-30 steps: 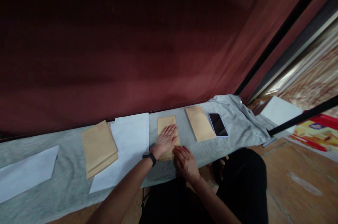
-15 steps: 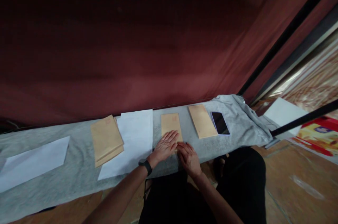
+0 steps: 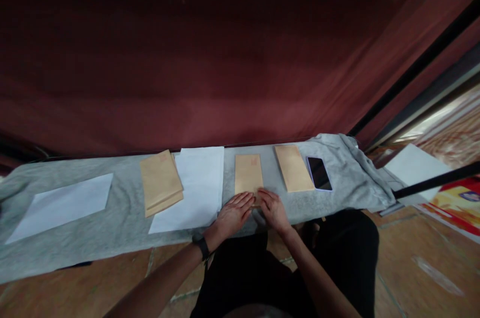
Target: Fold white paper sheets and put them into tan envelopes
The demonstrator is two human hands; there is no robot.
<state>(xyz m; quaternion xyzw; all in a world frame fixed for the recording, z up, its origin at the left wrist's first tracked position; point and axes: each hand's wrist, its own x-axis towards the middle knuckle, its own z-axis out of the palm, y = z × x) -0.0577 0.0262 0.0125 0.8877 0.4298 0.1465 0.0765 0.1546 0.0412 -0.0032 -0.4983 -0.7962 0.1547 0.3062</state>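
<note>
A brown envelope (image 3: 248, 173) with a small reddish mark near its far right corner lies flat on the grey cloth in front of me. My left hand (image 3: 234, 214), with a dark watch on the wrist, rests flat across its near left part, fingers stretched out. At the near right edge, my right hand (image 3: 273, 209) has its fingers bent and held together on the paper, closed on that edge. The envelope's near end is partly covered by both hands. Right of it lies a stack of brown envelopes (image 3: 294, 168), beside a phone (image 3: 319, 174) with a dark screen.
On the left, more brown envelopes (image 3: 161, 180) overlap white paper sheets (image 3: 200, 188). Farther left lies another white sheet (image 3: 63, 205). The grey cloth (image 3: 123, 228) covers a narrow bench against a dark red curtain (image 3: 225, 118). A black bar (image 3: 438, 183) crosses at right.
My left hand has slid back from the envelope's middle toward its near edge. My right hand has stayed near the near right edge. The view has shifted slightly.
</note>
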